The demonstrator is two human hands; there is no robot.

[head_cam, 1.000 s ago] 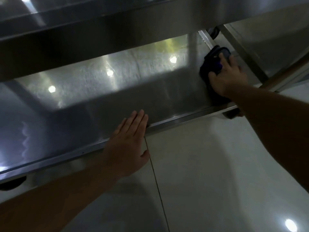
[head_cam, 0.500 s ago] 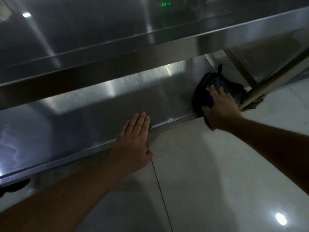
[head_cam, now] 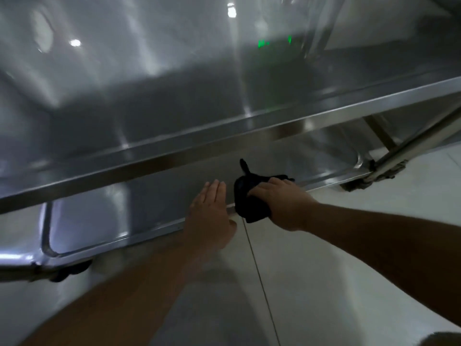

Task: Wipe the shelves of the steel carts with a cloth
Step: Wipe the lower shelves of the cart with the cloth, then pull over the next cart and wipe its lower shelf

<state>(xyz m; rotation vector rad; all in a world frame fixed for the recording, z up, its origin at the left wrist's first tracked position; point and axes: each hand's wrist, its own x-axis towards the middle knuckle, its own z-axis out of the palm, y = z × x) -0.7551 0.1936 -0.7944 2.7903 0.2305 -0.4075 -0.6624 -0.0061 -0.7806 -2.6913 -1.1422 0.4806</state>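
A steel cart fills the upper half of the view, with a wide upper shelf [head_cam: 174, 96] and a lower shelf [head_cam: 104, 221] beneath it. My right hand [head_cam: 282, 201] presses a dark cloth [head_cam: 249, 198] against the front rim of the lower shelf near its middle. The fingers curl over the bunched cloth, part of which hangs over the rim. My left hand [head_cam: 212, 211] lies flat with straight fingers on the same rim, just left of the cloth.
A pale tiled floor [head_cam: 349, 283] with a thin joint line runs below the cart. A dark caster [head_cam: 72, 270] sits under the left corner. The cart's angled steel leg [head_cam: 411, 148] and a second caster stand at the right.
My right hand has slid the cloth left along the lower shelf, from the right end to beside my left hand. The camera has tilted up, showing more of the upper shelf.
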